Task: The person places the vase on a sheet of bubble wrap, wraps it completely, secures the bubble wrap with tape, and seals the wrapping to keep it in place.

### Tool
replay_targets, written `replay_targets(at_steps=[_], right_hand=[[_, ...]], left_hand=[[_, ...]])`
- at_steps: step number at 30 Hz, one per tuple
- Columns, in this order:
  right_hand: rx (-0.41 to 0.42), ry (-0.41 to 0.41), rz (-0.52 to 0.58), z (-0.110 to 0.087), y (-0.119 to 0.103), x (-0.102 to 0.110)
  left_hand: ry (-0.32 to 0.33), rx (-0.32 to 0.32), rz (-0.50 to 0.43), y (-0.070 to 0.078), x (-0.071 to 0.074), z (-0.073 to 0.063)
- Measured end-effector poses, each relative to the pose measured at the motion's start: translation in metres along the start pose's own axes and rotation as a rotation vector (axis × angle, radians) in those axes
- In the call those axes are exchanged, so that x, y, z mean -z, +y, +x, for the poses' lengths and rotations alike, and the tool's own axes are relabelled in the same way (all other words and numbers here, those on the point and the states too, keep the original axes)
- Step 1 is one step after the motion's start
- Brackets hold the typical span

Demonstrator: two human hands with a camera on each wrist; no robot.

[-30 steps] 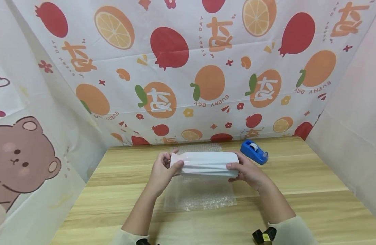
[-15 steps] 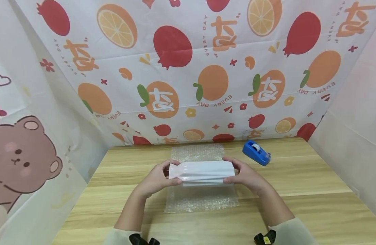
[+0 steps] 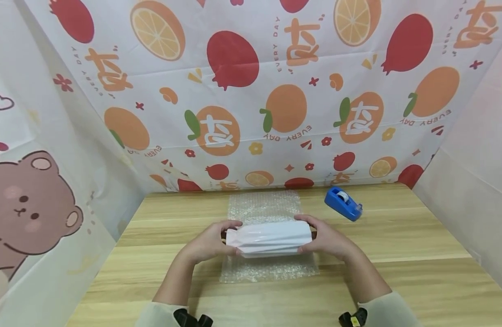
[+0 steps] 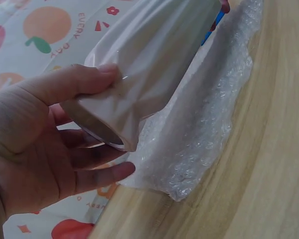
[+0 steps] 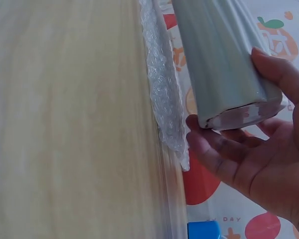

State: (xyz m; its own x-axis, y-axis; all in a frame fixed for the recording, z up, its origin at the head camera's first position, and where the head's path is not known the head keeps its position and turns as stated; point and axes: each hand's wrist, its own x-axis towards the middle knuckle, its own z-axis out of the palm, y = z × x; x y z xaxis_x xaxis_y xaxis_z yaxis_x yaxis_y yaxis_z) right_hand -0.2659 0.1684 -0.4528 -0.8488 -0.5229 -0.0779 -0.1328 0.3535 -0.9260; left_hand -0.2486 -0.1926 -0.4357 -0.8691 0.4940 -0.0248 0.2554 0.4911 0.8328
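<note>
A white fluted vase (image 3: 273, 238) lies on its side between my two hands, over a sheet of bubble wrap (image 3: 267, 271). At its flared mouth, my left hand (image 3: 212, 241) grips with thumb and fingers on opposite sides; the dark opening faces that palm in the left wrist view. My right hand (image 3: 326, 236) holds the base end, and in the right wrist view the thumb (image 5: 276, 72) presses one side while fingers reach the other edge of the flat bottom. The wrap spreads out behind and in front of the vase.
Behind and right of the wrap sits a blue tape dispenser (image 3: 343, 204) on the wooden table (image 3: 398, 254). A fruit-print cloth (image 3: 251, 91) hangs along the table's back edge, with a bear-print cloth (image 3: 30, 204) at the left.
Both hands have brought the vase lower and nearer to me, over the middle of the bubble wrap. The wrap and the tape dispenser have stayed in place.
</note>
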Motion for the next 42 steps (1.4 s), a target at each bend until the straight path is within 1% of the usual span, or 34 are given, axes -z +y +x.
replay_targets(at_steps=[3, 7, 10, 13, 17, 21, 25, 29, 36, 42], right_hand=[[-0.002, -0.018, -0.054, 0.0, 0.002, -0.001], [-0.021, -0.038, -0.121, 0.001, 0.002, -0.002], [-0.046, -0.045, -0.177, 0.0, 0.0, -0.003], [-0.064, -0.052, -0.215, -0.001, -0.003, -0.004], [-0.085, -0.053, -0.221, -0.004, -0.009, -0.002], [-0.108, -0.031, -0.208, -0.007, -0.012, 0.001], [-0.098, -0.028, -0.201, -0.007, -0.011, 0.002], [-0.083, -0.029, -0.21, -0.006, -0.01, 0.001], [-0.099, -0.01, -0.238, -0.006, -0.01, 0.0], [-0.104, -0.002, -0.255, -0.006, -0.01, 0.0]], left_hand=[[-0.014, 0.005, 0.02, -0.002, -0.003, 0.0], [-0.011, 0.006, 0.072, -0.004, -0.006, 0.0], [-0.006, 0.023, 0.115, -0.004, -0.009, 0.0], [-0.009, 0.041, 0.127, -0.003, -0.01, -0.001], [-0.016, 0.044, 0.119, 0.0, -0.01, -0.001], [-0.017, 0.048, 0.117, 0.001, -0.009, -0.002], [-0.008, 0.051, 0.129, 0.001, -0.009, -0.001], [-0.013, 0.05, 0.128, 0.001, -0.009, -0.001], [0.005, 0.05, 0.167, 0.003, -0.01, 0.0], [0.007, 0.06, 0.161, 0.003, -0.01, 0.0]])
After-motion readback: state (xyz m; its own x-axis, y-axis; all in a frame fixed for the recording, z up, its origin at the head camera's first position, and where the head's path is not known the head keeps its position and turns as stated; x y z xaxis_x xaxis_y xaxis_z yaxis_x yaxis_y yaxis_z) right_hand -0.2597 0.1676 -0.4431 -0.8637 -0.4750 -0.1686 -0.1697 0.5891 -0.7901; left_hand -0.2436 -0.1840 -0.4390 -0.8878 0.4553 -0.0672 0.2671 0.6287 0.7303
